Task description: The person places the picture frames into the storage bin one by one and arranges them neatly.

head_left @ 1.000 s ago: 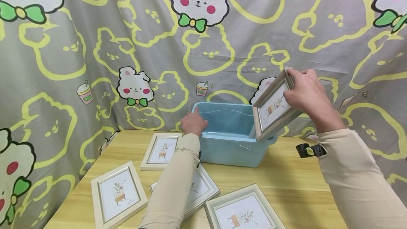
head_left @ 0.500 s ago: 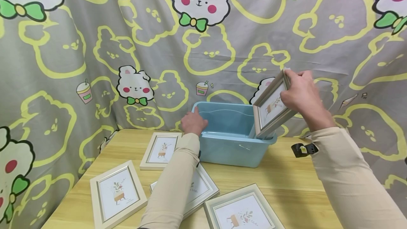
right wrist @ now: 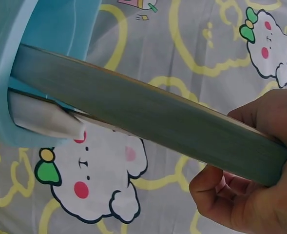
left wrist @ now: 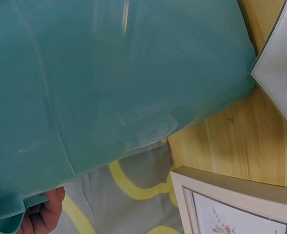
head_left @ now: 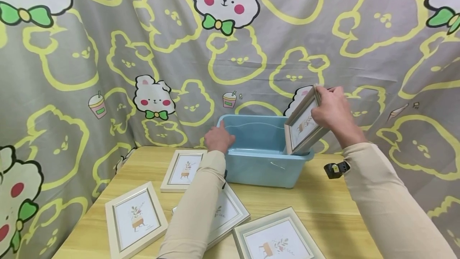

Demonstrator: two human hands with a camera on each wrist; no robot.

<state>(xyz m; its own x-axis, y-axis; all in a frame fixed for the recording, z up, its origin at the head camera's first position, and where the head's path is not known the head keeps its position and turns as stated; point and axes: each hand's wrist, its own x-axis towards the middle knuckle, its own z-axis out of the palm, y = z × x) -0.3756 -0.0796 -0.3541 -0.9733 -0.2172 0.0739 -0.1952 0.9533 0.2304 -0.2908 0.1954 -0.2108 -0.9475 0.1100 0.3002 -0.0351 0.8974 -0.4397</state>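
My left hand (head_left: 219,139) holds the left rim of a light blue plastic bin (head_left: 262,171); in the left wrist view its curled fingers (left wrist: 48,214) show at the rim. My right hand (head_left: 334,109) grips the upper right end of a picture frame (head_left: 303,126) with a potted-plant print. This frame is tilted, its lower end inside the bin's right end. The right wrist view shows the frame's side edge (right wrist: 148,117) between thumb and fingers. Beside it, a pale piece (right wrist: 46,117) sits within the bin's end; what it is cannot be told.
Several more picture frames lie face up on the wooden table: one at the left (head_left: 136,219), one by the bin (head_left: 184,171), one partly under the left sleeve (head_left: 226,215), one in front (head_left: 276,239). A patterned curtain (head_left: 244,67) hangs close behind the bin.
My right hand has moved left and slightly down, and the gripped picture frame has sunk a little deeper into the bin's right end. My left hand stays on the rim.
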